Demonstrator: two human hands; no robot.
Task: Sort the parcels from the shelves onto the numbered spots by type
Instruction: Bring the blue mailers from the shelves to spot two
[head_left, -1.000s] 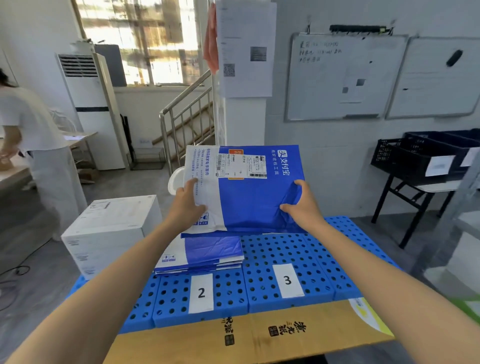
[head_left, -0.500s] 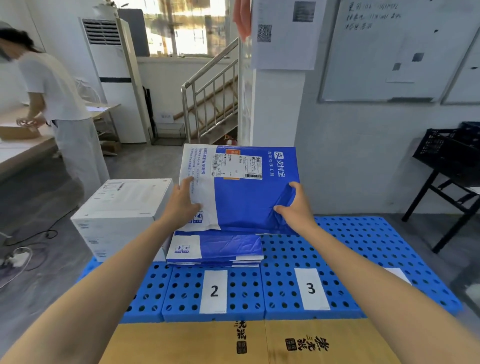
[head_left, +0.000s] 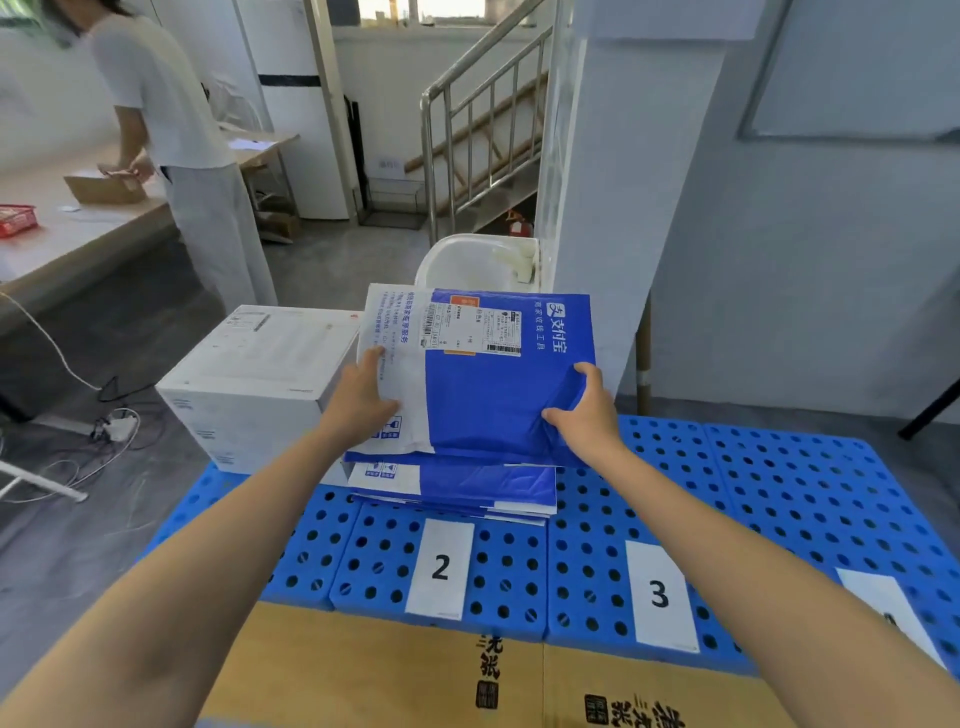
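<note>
Off the left side of the blue pallet (head_left: 779, 493), a person in white (head_left: 171, 130) stands at a long table (head_left: 78, 228), with open grey floor between them and the pallet's left edge.

On the pallet's far left corner sits one white box (head_left: 254, 374), its right face just beside the bags.

Our left hand (head_left: 363, 400) grasps the white left strip of one blue bag (head_left: 498, 395), thumb on top and the other fingers hidden beneath. The bag is tilted over the pallet's middle, far edge raised and near edge low above a stack of matching bags (head_left: 457, 488). We cannot tell whether the two touch, nor count the bags in the stack.

Our right hand (head_left: 587, 415) grips the bag's right edge, thumb on top and fingers curled round it, creasing the plastic.

Along the pallet's near edge we count two readable labels, label 2 (head_left: 440, 569) below the stack and label 3 (head_left: 658, 595) to its right. A third label (head_left: 878, 597) is partly covered by our right arm.

Right of the stack, the pallet's holed top shows as far as its right edge.

A brown cardboard sheet (head_left: 395, 670) butts against the pallet's near edge.

A white pillar (head_left: 623, 182) rises behind the pallet's far edge.
</note>
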